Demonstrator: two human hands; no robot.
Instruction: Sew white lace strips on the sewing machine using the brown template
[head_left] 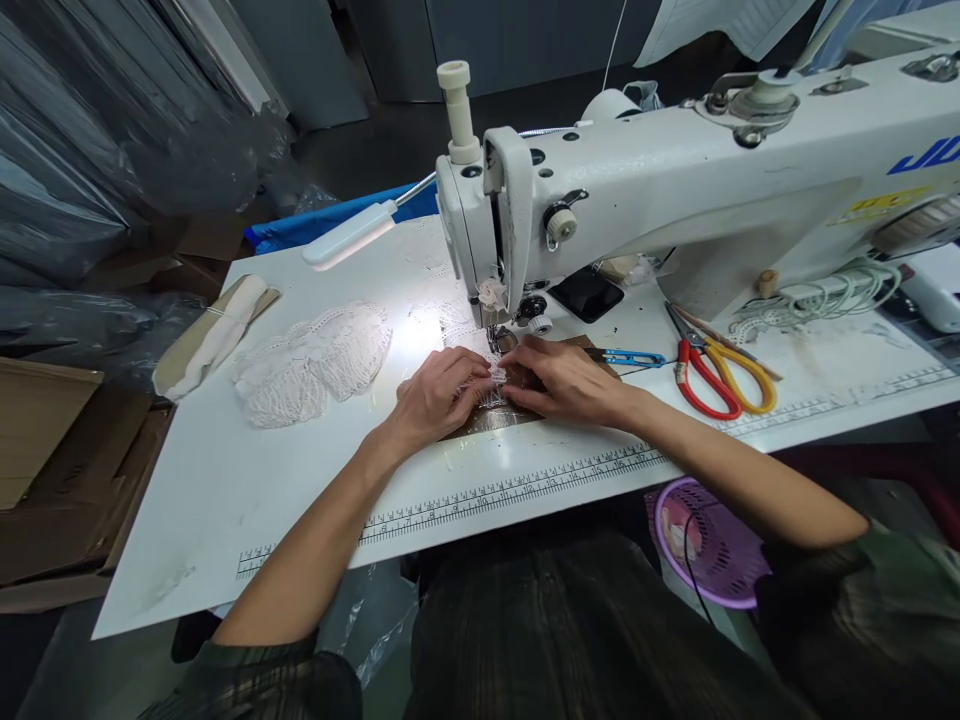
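A small piece of white lace (498, 376) lies at the needle of the white sewing machine (600, 215), just in front of the presser foot. From the left, my left hand (448, 393) pinches its edge, fingers bent over the metal plate. My right hand (564, 380) grips the lace from the other side, thumb and fingertips close together. Between the two hands the fingertips nearly meet. More lace runs behind the needle, partly hidden by the machine head. A pile of white lace pieces (315, 360) rests on the table to the left of my left hand.
Blue thread snips (634, 358) and scissors with red and yellow handles (724, 375) lie right of my right hand. A black phone (587, 293) sits under the machine arm. A lamp (351, 235) shines from the left. A purple basket (709, 545) stands below the table edge.
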